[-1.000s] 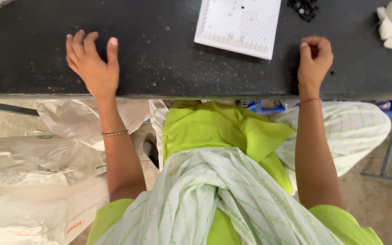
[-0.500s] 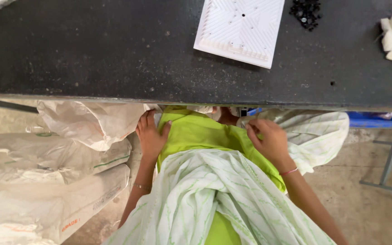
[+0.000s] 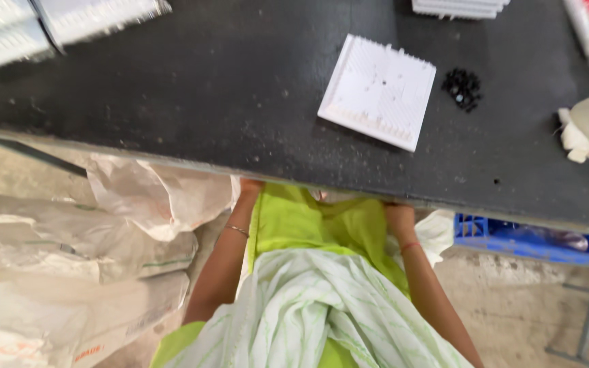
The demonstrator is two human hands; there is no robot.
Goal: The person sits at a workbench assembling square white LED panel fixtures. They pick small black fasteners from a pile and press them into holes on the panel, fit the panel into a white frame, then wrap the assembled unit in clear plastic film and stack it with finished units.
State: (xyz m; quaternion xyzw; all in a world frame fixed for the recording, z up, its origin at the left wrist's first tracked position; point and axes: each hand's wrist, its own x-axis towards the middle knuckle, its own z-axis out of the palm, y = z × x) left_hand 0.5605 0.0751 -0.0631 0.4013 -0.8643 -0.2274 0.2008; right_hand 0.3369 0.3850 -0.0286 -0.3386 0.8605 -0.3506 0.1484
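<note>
Fingers of both hands are hidden under the desk [image 3: 172, 102] edge, so their spread cannot be told. The left hand [image 3: 250, 185] and right hand [image 3: 398, 212] reach up beneath it. Half a second ago they rested on the green cloth [image 3: 308, 221]. A white grid plate [image 3: 378, 90] lies on the desk, nearest.

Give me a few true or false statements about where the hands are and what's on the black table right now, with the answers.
1. Both hands rest flat on top of the table. False: the left hand and right hand are at the table's near edge, mostly hidden under it.
2. A white square grid plate lies on the table. True.
3. A small heap of black pieces sits beside the plate. True.
4. The right hand holds the plate. False: the plate lies apart from both hands.
5. A blue crate shows below the table. True.
</note>
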